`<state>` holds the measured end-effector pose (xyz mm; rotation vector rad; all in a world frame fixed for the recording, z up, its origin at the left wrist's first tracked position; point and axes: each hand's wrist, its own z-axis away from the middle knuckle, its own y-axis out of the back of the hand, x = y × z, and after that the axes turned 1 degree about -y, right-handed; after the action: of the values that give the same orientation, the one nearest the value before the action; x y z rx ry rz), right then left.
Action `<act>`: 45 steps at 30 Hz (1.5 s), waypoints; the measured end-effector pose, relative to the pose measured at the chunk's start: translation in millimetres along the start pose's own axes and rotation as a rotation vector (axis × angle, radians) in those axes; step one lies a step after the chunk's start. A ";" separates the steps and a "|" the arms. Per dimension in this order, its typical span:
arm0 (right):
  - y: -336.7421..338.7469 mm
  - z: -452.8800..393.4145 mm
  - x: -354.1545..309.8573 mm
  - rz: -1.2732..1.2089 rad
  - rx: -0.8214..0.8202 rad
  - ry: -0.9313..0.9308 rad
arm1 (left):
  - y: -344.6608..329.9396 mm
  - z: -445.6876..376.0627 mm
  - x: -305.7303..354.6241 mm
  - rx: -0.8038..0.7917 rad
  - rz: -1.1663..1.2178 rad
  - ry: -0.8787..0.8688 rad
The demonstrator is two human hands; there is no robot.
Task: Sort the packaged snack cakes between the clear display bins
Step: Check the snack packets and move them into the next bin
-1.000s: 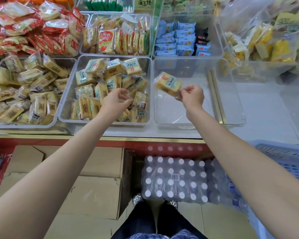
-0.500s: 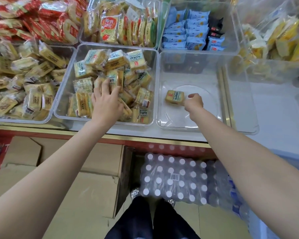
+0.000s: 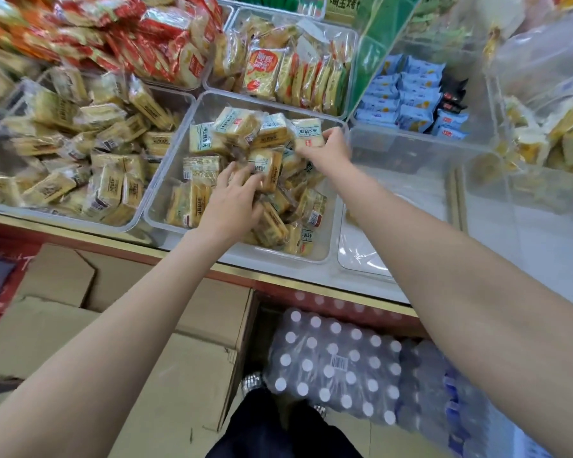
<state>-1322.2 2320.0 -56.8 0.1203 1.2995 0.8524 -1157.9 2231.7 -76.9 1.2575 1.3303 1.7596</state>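
Note:
The middle clear bin (image 3: 321,256) holds a heap of yellow snack cake packs (image 3: 196,200), some with pale blue labels. My left hand (image 3: 235,203) reaches into the heap, its fingers bent down around a yellow pack (image 3: 267,168). Further back, at the bin's far right corner, my right hand (image 3: 331,148) grips a blue-labelled pack (image 3: 308,135). The clear bin to the right (image 3: 361,256) shows a bare floor, and my right forearm hides most of it.
A bin of yellow cakes (image 3: 80,160) stands to the left. Behind are bins of red packs (image 3: 166,38), orange-labelled packs (image 3: 265,71) and blue packs (image 3: 407,97). Below the counter edge (image 3: 278,279) lie cardboard boxes (image 3: 166,375) and shrink-wrapped bottles (image 3: 338,365).
My right hand left a yellow cake in the right bin and crossed left into the middle bin, where it now grips another pack. My left hand stayed in the heap and its fingers bent.

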 end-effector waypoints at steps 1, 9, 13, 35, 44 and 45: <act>-4.5 1.4 2.0 -0.045 0.052 -0.014 | 2.0 0.0 -3.1 -0.005 0.018 -0.003; 22.7 22.1 33.0 -0.279 0.186 -0.030 | 7.8 4.4 2.6 0.182 0.294 0.001; 47.4 44.1 32.3 -0.332 0.080 0.109 | 17.9 -0.5 23.8 0.203 0.497 0.062; 75.8 131.1 49.6 -0.573 -0.112 0.188 | 28.7 39.5 68.2 0.083 1.127 0.296; 91.4 137.4 48.0 -0.436 0.093 0.123 | 33.0 45.2 83.8 -0.056 1.184 0.336; 93.9 136.9 49.3 -0.434 0.112 0.119 | 32.6 45.9 86.0 -0.069 1.226 0.345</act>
<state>-1246.9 2466.8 -4.2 -0.1237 1.4163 0.4216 -1145.3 2313.2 -15.4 1.9997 0.5734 2.8840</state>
